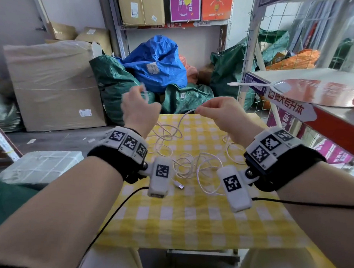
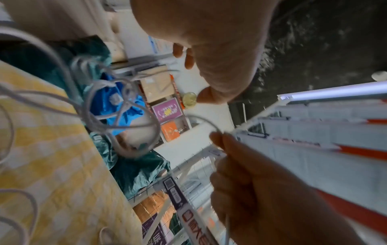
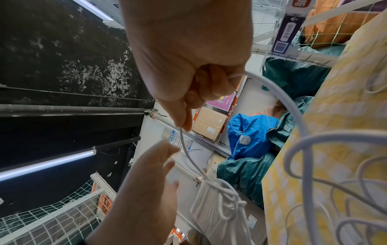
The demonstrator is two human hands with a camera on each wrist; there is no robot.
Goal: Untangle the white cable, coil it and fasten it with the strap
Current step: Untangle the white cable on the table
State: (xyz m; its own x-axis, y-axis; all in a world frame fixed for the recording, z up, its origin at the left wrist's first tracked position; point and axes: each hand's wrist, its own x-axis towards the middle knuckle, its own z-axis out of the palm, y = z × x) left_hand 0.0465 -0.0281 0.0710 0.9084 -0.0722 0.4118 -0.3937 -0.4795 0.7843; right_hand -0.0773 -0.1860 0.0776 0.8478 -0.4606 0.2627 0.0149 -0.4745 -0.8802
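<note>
Head view shows both hands raised above the worktop (image 1: pixel 196 214), which is covered by a yellow-and-white checked cloth. The thin white round cable (image 1: pixel 190 164) lies mostly on that cloth in a loose heap of overlapping loops, its metal USB plug (image 1: pixel 180 186) resting near the front of the heap. One strand rises from the pile to the right hand (image 1: pixel 219 111), whose thumb and forefinger pinch it; the right wrist view confirms this, with the other fingers curled in. The left hand (image 1: pixel 139 109) is lifted beside it, fingers curled around what looks like a blurred run of the same cable; the grip itself is too smeared to be sure of its form. No strap can be made out for certain.

By its look the cable is light, limp and smooth, so it will sag and drag neighbouring loops along when lifted, and it may slip through a loose pinch. A small knot of crossed strands hangs below the hands in the right wrist view. Taking hold close to a free end, near the plug, and feeding that end back through the crossings seems the safest way in; hard pulling would likely tighten the snarl.
</note>
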